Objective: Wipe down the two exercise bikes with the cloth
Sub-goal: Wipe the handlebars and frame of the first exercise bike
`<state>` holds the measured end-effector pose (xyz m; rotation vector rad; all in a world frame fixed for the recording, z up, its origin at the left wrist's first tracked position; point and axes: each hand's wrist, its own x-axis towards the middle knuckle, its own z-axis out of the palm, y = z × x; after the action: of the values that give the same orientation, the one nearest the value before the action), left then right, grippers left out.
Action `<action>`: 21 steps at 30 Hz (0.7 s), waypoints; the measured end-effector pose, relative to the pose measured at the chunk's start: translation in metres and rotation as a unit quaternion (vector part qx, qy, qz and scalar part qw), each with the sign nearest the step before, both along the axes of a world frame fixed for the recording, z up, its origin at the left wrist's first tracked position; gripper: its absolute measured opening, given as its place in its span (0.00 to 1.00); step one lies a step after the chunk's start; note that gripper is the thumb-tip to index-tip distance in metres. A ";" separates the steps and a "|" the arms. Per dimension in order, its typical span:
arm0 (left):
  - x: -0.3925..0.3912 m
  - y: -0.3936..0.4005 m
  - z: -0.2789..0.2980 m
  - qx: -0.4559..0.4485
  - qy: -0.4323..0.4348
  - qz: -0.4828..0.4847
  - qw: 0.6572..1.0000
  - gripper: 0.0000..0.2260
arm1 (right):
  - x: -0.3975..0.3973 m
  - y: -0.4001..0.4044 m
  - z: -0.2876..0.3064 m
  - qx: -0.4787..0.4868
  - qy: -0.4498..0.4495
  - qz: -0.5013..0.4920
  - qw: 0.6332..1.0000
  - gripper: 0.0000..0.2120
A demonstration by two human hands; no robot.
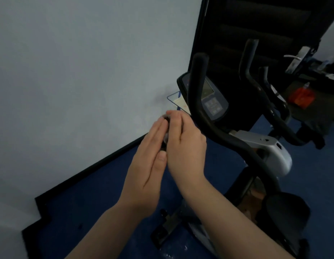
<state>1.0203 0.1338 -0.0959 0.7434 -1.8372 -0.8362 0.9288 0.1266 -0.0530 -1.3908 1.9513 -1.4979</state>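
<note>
The near exercise bike (270, 152) stands to my right, with black curved handlebars (198, 94), a console (213, 101), a grey body and a black seat (285, 208). Behind it at the right, part of a second bike (280, 109) shows. My hands meet in front of the left handlebar, just apart from it. My left hand (143, 171) is flat, its fingers pressed against a small dark and pale wad that looks like the cloth (165, 136). My right hand (185, 146) curls over the wad from the other side. Most of the wad is hidden between the palms.
A pale wall (78, 81) with a black skirting runs along the left, over a blue floor (99, 193). A dark door with a metal handle (297, 58) stands behind the bikes. A red object (300, 98) lies beyond it. A paper sign (178, 101) hangs on the wall.
</note>
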 end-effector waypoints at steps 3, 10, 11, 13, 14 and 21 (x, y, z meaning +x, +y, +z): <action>0.001 0.005 -0.004 -0.001 0.006 -0.012 1.000 0.22 | 0.002 0.008 -0.006 0.026 0.054 -0.027 0.998 0.16; 0.002 0.005 -0.006 -0.058 -0.067 -0.007 0.996 0.23 | -0.001 0.030 -0.026 0.052 0.256 -0.067 0.963 0.24; 0.000 0.006 -0.007 -0.073 -0.084 -0.004 0.994 0.23 | -0.003 0.034 -0.027 0.059 0.284 -0.072 0.954 0.23; -0.006 0.009 -0.011 -0.104 -0.115 -0.003 0.988 0.23 | -0.008 0.044 -0.028 0.060 0.329 -0.091 0.938 0.18; -0.009 0.011 -0.013 -0.113 -0.125 -0.007 0.986 0.23 | -0.012 0.050 -0.031 0.047 0.347 -0.097 0.932 0.14; -0.029 0.025 -0.026 -0.096 -0.128 -0.022 0.987 0.23 | -0.039 0.088 -0.043 0.075 0.396 -0.028 0.915 0.22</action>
<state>0.9914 0.1584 -0.1222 0.7151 -2.1351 -0.6000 0.8900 0.2143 -0.0959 -2.0926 2.4890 -0.8057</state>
